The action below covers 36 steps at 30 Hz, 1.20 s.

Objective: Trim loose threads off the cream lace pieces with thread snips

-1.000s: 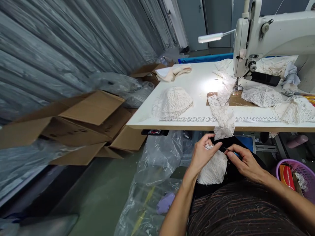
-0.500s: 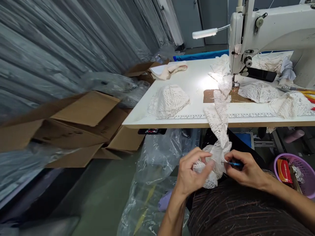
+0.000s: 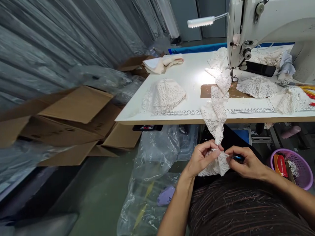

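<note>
My left hand (image 3: 201,160) pinches white lace fabric (image 3: 218,166) above my lap. My right hand (image 3: 247,165) is closed on a slim blue-handled tool (image 3: 238,158), whose thin tip points at the lace by my left fingertips. Fingers cover most of the tool, so its exact kind is unclear. From my hands a chain of lace pieces (image 3: 213,119) runs up over the table's front edge to the needle area of a white sewing machine (image 3: 235,39).
On the white table (image 3: 192,68) lie a lace stack (image 3: 168,96), folded cream fabric (image 3: 164,64), more lace (image 3: 257,87), a black phone (image 3: 261,68) and scissors (image 3: 290,84). Open cardboard boxes (image 3: 73,105) stand left, clear plastic (image 3: 157,157) hangs below, and a purple basket (image 3: 304,177) sits right.
My left hand has moved right and slightly up, shifting its pinch on the lace close to my right fingertips. The lace bunch hangs flatter. The whole view has shifted slightly.
</note>
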### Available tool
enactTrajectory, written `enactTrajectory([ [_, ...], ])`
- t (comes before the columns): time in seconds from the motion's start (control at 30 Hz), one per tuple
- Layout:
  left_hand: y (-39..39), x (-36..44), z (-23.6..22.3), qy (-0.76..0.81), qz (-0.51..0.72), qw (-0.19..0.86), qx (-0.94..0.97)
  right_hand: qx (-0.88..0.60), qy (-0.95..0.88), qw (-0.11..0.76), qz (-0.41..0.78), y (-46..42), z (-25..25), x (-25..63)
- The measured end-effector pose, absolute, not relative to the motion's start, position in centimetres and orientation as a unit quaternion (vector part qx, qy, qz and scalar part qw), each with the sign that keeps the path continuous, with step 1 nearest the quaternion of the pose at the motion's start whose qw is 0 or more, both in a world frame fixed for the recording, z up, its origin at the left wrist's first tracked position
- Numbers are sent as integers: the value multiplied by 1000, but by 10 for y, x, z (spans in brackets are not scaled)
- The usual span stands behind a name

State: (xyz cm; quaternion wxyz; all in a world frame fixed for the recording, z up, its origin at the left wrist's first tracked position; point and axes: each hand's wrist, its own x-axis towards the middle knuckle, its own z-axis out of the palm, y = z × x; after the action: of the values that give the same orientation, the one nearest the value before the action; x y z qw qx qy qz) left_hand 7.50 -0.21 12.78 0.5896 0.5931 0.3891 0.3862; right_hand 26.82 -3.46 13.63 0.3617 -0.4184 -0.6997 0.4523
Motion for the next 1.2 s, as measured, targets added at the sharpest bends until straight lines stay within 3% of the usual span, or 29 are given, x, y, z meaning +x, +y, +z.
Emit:
enactTrajectory([
  [0.23, -7, 67, 136, 463, 354, 561, 587, -465, -714, 276, 445, -11, 131, 269],
  [0.87, -5, 69, 130, 497, 367, 545, 567, -472, -763, 268, 350, 0, 132, 256],
  [1.1, -4, 73, 129, 472, 387, 586, 533, -445, -635, 308, 552, -6, 122, 254],
  [1.2, -3, 65, 121, 482, 395, 580, 525, -433, -609, 313, 586, -4, 125, 260],
])
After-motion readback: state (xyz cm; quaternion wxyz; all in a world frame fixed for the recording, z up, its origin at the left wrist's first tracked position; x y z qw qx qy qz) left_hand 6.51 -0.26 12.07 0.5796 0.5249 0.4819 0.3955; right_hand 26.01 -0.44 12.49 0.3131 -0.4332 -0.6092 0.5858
